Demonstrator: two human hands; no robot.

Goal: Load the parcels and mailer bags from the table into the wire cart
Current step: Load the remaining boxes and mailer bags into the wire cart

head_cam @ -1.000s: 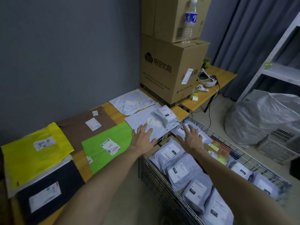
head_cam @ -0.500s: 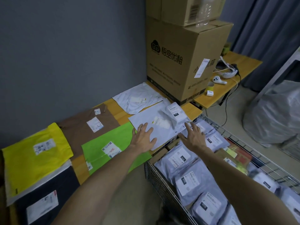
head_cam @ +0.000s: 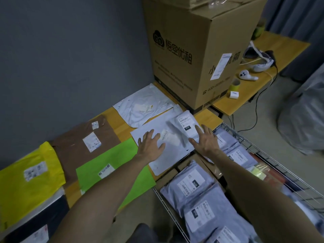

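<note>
A flat white mailer bag lies at the table's near edge, with a small grey labelled parcel on top of it. My left hand rests flat on the white mailer, fingers spread. My right hand is open with straight fingers, at the small parcel's right edge, above the cart's corner. The wire cart stands at lower right, holding several grey mailer bags. Green, brown, yellow, black and another white mailer lie on the wooden table.
A large cardboard box stands on the table behind the mailers, another stacked on it. A lower wooden table at right holds a headset, controller and tape roll. A big grey sack sits on the floor right of the cart.
My right hand moved from over the cart's bags up to the small grey parcel's edge on the table. My left hand stayed flat on the white mailer. The view shifted closer.
</note>
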